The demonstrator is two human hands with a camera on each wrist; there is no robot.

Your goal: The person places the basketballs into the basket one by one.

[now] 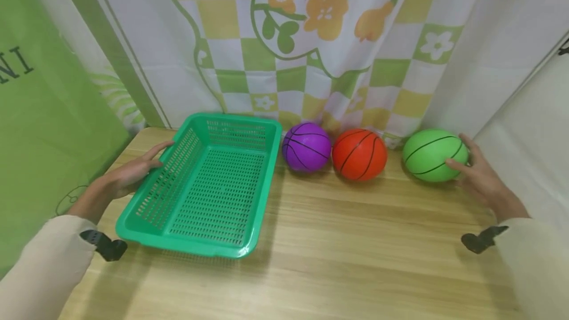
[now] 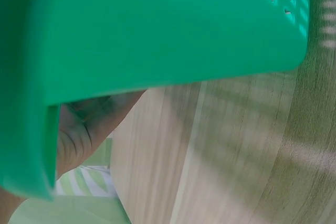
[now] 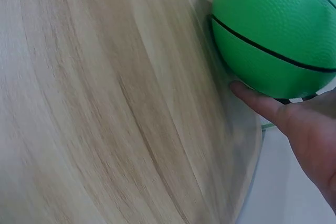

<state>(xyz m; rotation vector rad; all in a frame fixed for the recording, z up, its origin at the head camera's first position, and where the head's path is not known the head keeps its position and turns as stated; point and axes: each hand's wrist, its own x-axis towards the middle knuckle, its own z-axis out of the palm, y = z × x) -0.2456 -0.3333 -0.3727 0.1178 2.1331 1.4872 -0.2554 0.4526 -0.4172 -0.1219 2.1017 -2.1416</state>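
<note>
A green plastic basket [image 1: 213, 186] with slotted walls and base sits on the left of the table, nothing inside it. My left hand [image 1: 133, 172] grips its left rim; the basket wall [image 2: 173, 30] hides most of the fingers in the left wrist view. On the far right, my right hand [image 1: 480, 174] holds a green ball [image 1: 433, 156] with black lines, thumb on its near side and fingers around its right side. The same ball [image 3: 273, 38] fills the upper right of the right wrist view, the thumb along its lower edge.
A purple ball [image 1: 306, 147] and a red ball [image 1: 360, 154] sit side by side just right of the basket, near the table's back edge. Behind them hangs a patterned curtain [image 1: 302, 63]. The wooden table [image 1: 355, 251] spreads out in front.
</note>
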